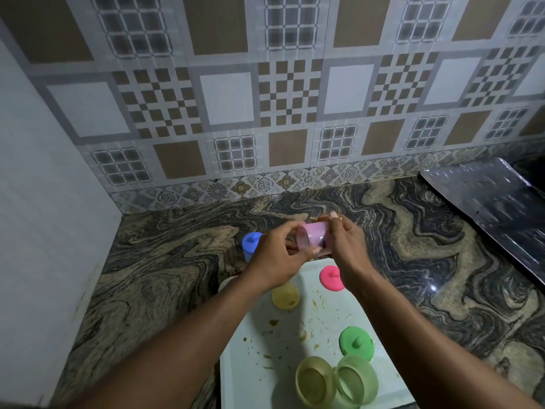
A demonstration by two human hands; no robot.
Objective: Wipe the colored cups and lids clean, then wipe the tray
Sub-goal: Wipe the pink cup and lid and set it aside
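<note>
Both hands hold a pink cup (313, 238) on its side above the far end of the white tray (380, 388). My left hand (275, 258) grips its open rim end and my right hand (348, 249) grips its base end. No cloth shows. On the tray lie a pink lid (330, 277), a yellow lid (285, 296), a green lid (355, 341), and two cups on their sides at the near end, a yellow cup (315, 380) and a green cup (356, 379). Food smears (274, 323) dot the tray. A blue cup with its lid (250, 245) stands on the counter left of my hands.
The tray rests on a marbled stone counter (165, 261). A tiled wall (265, 98) runs along the back and a plain white panel (44, 216) closes the left side. A dark shiny sheet (495, 208) lies at the right back corner.
</note>
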